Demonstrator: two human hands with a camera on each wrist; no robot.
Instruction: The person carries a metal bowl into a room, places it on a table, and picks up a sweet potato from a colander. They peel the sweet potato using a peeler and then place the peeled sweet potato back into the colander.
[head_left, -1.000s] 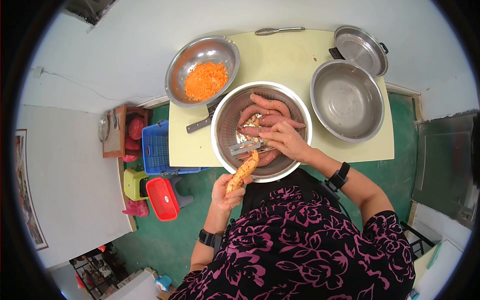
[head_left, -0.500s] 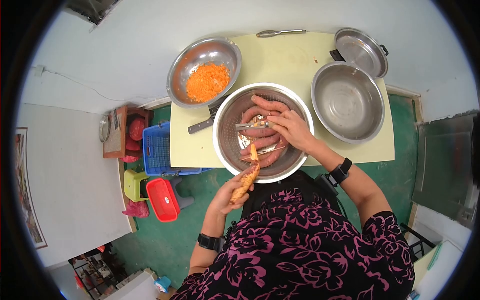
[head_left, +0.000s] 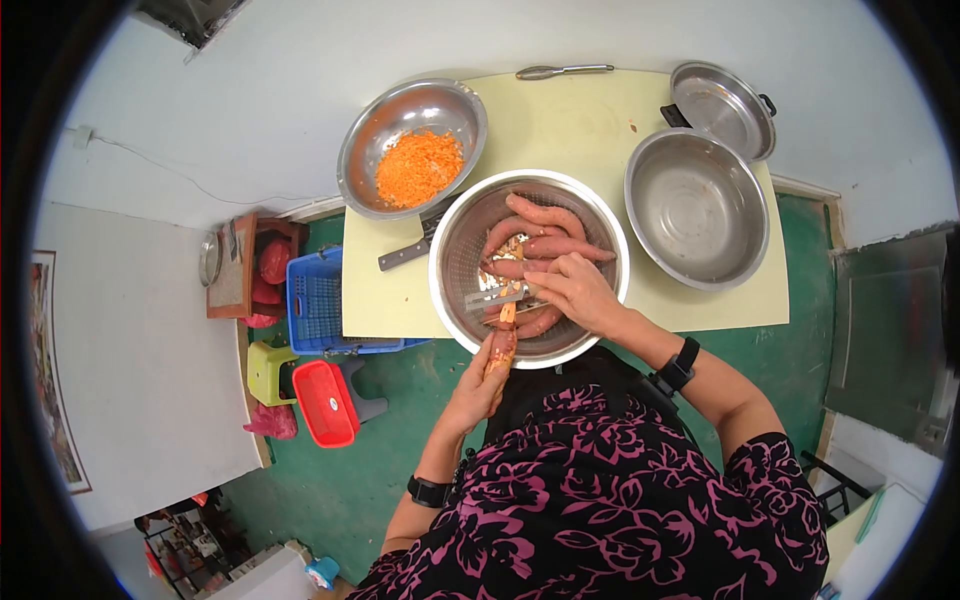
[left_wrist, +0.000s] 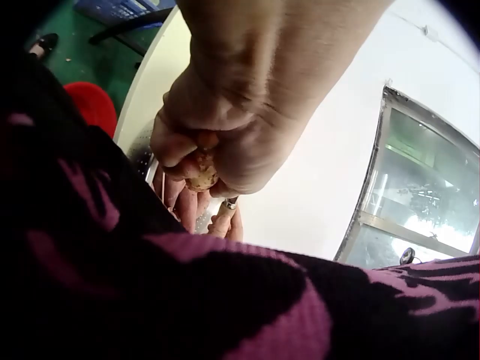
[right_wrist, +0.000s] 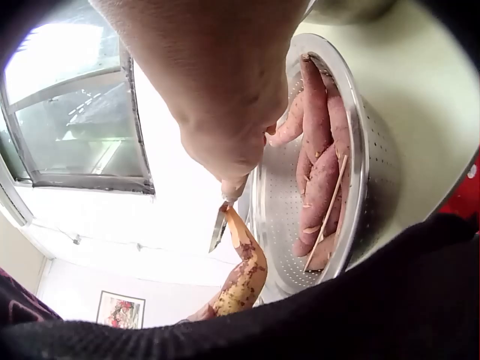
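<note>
My left hand point(head_left: 475, 388) grips a partly peeled sweet potato point(head_left: 502, 347), its yellowish flesh showing between patches of reddish skin. The potato's tip points over the near rim of a perforated steel colander point(head_left: 446, 310). In my right hand point(head_left: 582, 294) is a metal peeler point(head_left: 490, 298), its blade right at that tip. The right wrist view shows the peeler point(right_wrist: 218, 229) beside the peeled end of the potato point(right_wrist: 244, 279). Several unpeeled sweet potatoes point(head_left: 548, 216) lie in the colander, with peelings among them and a thin stick point(right_wrist: 327, 214) across them.
At the table's back left stands a steel bowl point(head_left: 455, 108) of orange shreds point(head_left: 420, 168); a knife point(head_left: 403, 254) lies in front. On the right are a steel basin point(head_left: 690, 200) and a pan point(head_left: 722, 100). A metal utensil point(head_left: 565, 71) lies along the back edge.
The peeler went away from me over the colander, then came back to the potato's tip. My left hand has turned the potato, so more reddish skin faces up, and moved slightly right.
</note>
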